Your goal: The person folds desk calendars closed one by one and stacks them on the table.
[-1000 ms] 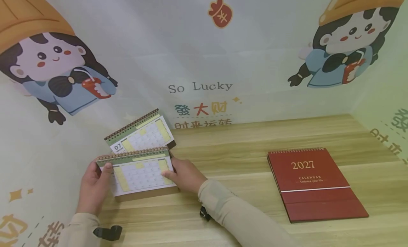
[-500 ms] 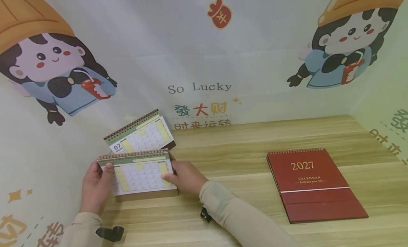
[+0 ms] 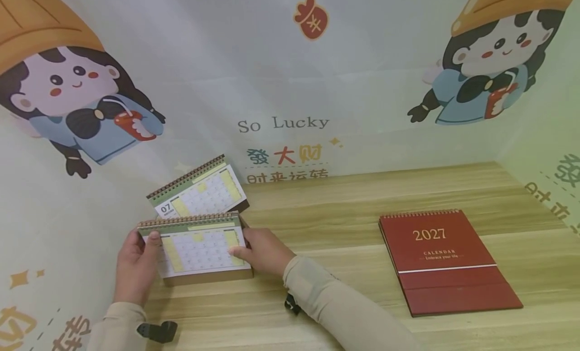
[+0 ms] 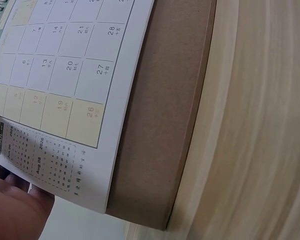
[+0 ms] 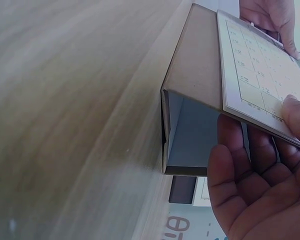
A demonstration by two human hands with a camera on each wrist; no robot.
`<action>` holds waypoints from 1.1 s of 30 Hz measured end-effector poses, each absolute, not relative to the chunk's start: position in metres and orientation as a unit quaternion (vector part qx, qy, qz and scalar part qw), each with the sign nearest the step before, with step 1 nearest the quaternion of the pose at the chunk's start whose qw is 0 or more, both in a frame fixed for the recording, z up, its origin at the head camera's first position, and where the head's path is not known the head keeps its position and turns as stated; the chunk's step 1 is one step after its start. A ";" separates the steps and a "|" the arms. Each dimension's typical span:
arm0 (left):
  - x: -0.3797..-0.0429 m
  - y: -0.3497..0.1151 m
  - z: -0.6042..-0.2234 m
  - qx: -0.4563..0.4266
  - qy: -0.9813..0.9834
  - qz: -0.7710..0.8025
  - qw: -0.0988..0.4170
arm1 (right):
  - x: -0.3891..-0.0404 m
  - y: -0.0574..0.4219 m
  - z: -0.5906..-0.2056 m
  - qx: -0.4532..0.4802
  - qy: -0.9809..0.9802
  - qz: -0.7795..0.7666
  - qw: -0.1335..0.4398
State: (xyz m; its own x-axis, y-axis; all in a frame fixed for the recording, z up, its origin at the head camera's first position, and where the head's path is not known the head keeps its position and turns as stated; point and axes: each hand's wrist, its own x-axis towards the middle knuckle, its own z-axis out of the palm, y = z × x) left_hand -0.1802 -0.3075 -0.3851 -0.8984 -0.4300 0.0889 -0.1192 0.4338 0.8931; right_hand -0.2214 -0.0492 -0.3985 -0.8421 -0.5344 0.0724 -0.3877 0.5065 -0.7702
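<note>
A spiral-bound desk calendar (image 3: 204, 255), with a white month page, yellow columns and a brown cardboard base, stands as a tent on the wooden table. My left hand (image 3: 136, 268) holds its left end, thumb on the front of the page. At the opposite end, my right hand (image 3: 267, 250) grips the side with the thumb over the page. In the right wrist view, the fingers (image 5: 230, 135) of that hand reach behind the page into the open end of the base. The left wrist view shows the page's lower corner and the cardboard foot (image 4: 155, 125) on the table.
A similar calendar (image 3: 204, 192) marked 07 stands at an angle right behind, partly hidden by the front one. On the right, a red 2027 calendar (image 3: 446, 280) lies on the wooden table (image 3: 326, 285). A printed cloth (image 3: 281, 64) hangs at the back and sides.
The front calendar's top edge has dropped very slightly, and my left hand has shifted a little to the right. Both hands keep their hold; the other calendars stay in place.
</note>
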 end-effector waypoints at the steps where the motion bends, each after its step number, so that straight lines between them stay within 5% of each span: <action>1: -0.180 -0.307 -0.385 0.164 -0.833 -0.505 0.154 | -0.221 -0.049 -0.398 -0.266 0.863 -0.419 0.089; 33: -0.183 -0.308 -0.383 0.135 -0.839 -0.512 0.123 | -0.210 -0.041 -0.392 -0.265 0.870 -0.404 0.098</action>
